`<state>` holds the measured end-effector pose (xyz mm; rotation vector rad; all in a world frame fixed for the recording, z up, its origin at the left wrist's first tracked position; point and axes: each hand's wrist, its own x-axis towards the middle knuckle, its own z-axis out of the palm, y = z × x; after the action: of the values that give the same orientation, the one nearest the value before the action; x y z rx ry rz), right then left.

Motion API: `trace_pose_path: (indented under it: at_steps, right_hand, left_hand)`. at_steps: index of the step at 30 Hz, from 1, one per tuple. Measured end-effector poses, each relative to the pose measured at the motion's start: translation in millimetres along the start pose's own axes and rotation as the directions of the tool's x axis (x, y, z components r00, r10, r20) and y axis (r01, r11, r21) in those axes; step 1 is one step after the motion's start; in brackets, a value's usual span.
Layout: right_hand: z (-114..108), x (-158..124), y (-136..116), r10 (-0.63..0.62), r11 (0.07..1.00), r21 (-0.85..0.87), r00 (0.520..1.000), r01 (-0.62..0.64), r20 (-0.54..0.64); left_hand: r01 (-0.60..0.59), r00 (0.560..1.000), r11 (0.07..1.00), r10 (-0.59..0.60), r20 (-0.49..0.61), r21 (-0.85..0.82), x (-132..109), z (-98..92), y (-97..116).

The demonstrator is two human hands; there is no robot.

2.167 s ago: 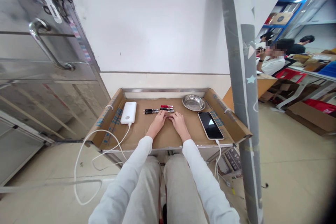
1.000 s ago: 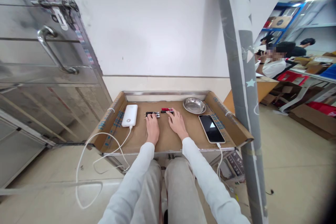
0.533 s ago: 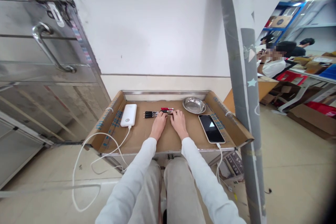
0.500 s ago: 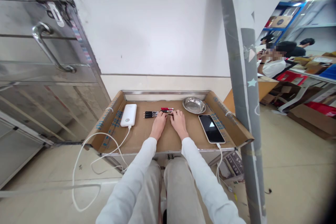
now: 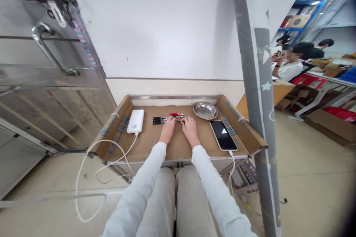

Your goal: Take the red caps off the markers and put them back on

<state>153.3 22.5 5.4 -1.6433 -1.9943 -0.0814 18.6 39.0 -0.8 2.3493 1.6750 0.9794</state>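
Note:
Several black pens (image 5: 158,120) lie side by side on the brown cardboard surface (image 5: 178,144), with a red pen (image 5: 176,114) just behind them. My left hand (image 5: 168,129) bends over the right ends of the black pens, its fingers closed on a dark pen that they mostly cover. Close beside it, my right hand (image 5: 189,129) has its fingers curled and pressed together. Whatever is in its fingertips is too small and hidden to make out. The two sets of fingertips nearly meet in front of the red pen.
A white power bank (image 5: 135,121) with a cable lies left. On the right are a shallow metal bowl (image 5: 205,111) and a phone (image 5: 223,135) with a cable plugged in. Raised cardboard sides edge the table. A wrapped grey pole (image 5: 258,81) stands right; people sit beyond it.
My fingertips have shifted slightly, and the dark piece that showed between the hands is less visible. The pens, bowl, phone and power bank lie as before; the view moved a little.

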Motion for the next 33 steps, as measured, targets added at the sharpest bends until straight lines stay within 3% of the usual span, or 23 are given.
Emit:
trace_pose_path:
  at_steps: [11,18,23,27,33]
  right_hand:
    - [1.9,2.1,4.1,-0.026,0.999,0.035,1.0,0.026,0.008]
    - [2.9,2.6,5.5,-0.137,0.968,0.211,0.991,0.135,-0.003]
    - [3.7,2.5,4.7,-0.184,0.953,0.244,0.983,0.178,0.0]
    - [3.2,1.4,2.9,-0.18,0.964,0.201,0.984,0.177,0.0]
    - [1.3,-1.3,4.8,-0.071,0.979,0.185,0.992,0.09,-0.107]
  left_hand:
    - [-0.038,0.999,0.992,0.041,0.028,-0.124,-0.9,-1.6,-0.8]
    - [-0.065,0.998,0.959,0.068,0.003,-0.275,-1.6,-3.0,-1.7]
    - [-0.085,0.996,0.935,0.08,-0.028,-0.344,0.6,0.5,-5.5]
    - [-0.043,0.998,0.957,0.026,-0.065,-0.286,1.3,1.7,-8.1]
    - [-0.16,0.987,0.986,0.161,0.023,-0.049,1.8,-3.8,-1.3]
